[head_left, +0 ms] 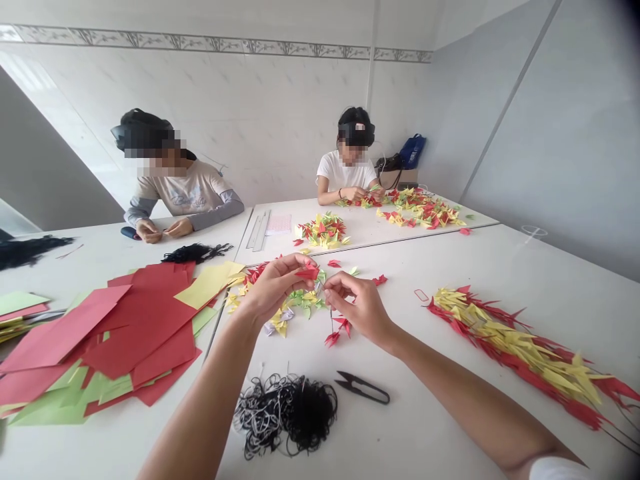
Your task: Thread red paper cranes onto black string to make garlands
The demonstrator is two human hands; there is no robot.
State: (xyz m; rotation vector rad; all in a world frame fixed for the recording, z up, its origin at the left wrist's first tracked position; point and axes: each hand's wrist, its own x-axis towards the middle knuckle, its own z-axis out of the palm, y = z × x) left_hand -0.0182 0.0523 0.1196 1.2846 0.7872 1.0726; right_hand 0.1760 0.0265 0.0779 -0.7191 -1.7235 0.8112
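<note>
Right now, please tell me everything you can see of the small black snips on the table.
The thread snips are small, with two slim black arms joined at a looped spring end and narrowing to pointed blades, apparently black-coated steel. They lie flat on the white table, blades pointing left and slightly apart, loop to the right. Only the table touches them; the tangle of black and white thread lies close on their left.

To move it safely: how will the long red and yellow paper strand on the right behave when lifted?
The long strand of red and yellow folded paper pieces will probably hang floppy, since a thin thread seems to hold it together. It should feel light for its size, being paper. Its pointed tips look easily bent.
</note>
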